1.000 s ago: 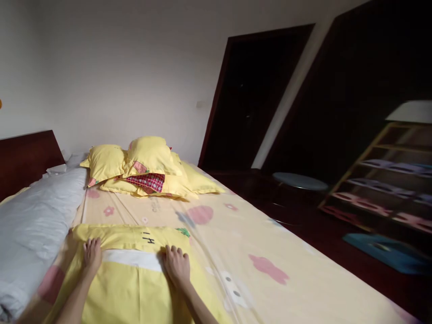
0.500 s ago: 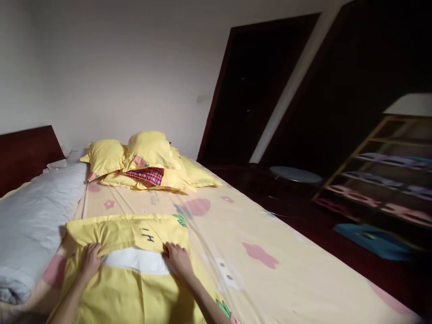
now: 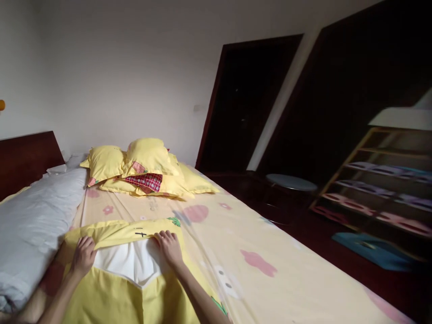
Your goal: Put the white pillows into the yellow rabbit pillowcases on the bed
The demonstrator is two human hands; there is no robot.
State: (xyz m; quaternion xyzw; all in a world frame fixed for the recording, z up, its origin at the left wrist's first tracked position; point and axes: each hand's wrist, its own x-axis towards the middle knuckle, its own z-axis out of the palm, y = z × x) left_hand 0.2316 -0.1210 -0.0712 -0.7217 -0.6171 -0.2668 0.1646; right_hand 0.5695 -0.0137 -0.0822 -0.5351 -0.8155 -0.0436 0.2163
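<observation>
A yellow pillowcase (image 3: 111,297) lies on the bed in front of me, with a green leaf print and dark lettering near its far edge. My left hand (image 3: 83,255) grips the left side of its flap, fingers curled over the cloth. On the right side of the same flap, my right hand (image 3: 168,246) is closed on the fabric. Between the two hands the opening gapes, and white cloth (image 3: 130,261) shows inside it. Whether that white is a lining or a pillow I cannot tell.
Yellow pillows (image 3: 148,155) are piled at the far end, with a red checked cloth (image 3: 145,181) among them. A grey-white rolled quilt (image 3: 37,225) lies along the left. Off the bed's right side stand a round stool (image 3: 292,182) and a shoe rack (image 3: 371,180).
Both hands have pulled the flap up and away from me, folding it back over the lettering. The opening is wider, and more white cloth shows. My view has shifted slightly.
</observation>
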